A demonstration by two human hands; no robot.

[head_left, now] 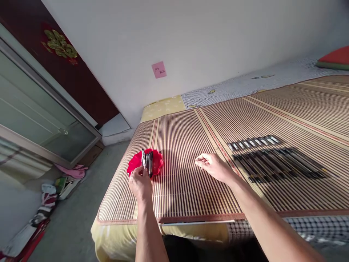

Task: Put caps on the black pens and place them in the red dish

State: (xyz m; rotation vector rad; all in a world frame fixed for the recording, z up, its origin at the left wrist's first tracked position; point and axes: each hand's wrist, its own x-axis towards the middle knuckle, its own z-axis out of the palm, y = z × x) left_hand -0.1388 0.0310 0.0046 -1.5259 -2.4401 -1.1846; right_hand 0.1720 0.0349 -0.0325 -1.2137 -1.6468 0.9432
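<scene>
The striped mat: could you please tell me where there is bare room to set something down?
The striped mat is bare between the red dish and the right hand, and between the short pieces and the patterned sheet. It is crowded right of that hand, where black pens lie, and at the dish, with its pens and the left hand.

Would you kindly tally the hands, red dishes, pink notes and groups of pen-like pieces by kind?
Left hand and right hand: 2
Red dish: 1
Pink note: 1
Row of short pieces, row of long pieces and dish pieces, as groups: 3
Total: 7
</scene>
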